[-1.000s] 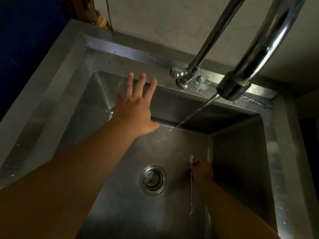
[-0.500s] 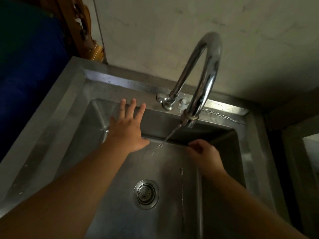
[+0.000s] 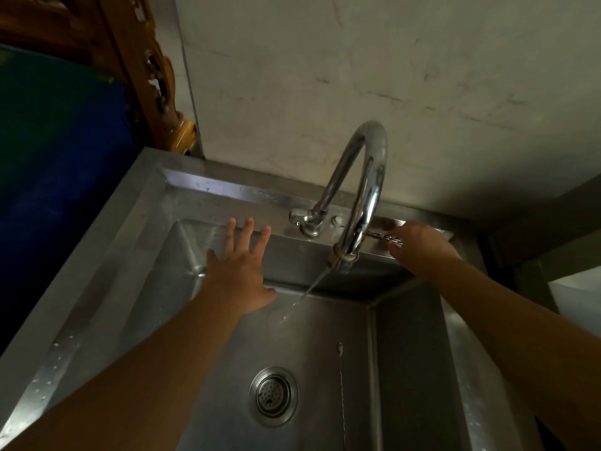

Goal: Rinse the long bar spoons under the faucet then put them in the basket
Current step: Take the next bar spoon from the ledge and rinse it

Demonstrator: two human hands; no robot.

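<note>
Lying along the steel sink (image 3: 413,369) floor beside the perforated round drain (image 3: 273,396), 1 thin bar spoon (image 3: 341,385) rests untouched. Farther back, the left hand (image 3: 239,276) hovers flat, fingers spread, holding nothing. Past the curved chrome faucet (image 3: 364,196) and its thin stream, the right hand (image 3: 421,244) meets a twisted spoon (image 3: 385,236) on the rear ledge; its grip is hard to make out.

Brushed, dull stainless-steel sink basin (image 3: 136,255); glossy curved chrome faucet (image 3: 370,177); matt, scuffed beige wall (image 3: 357,76); carved varnished brown wood (image 3: 153,70).
</note>
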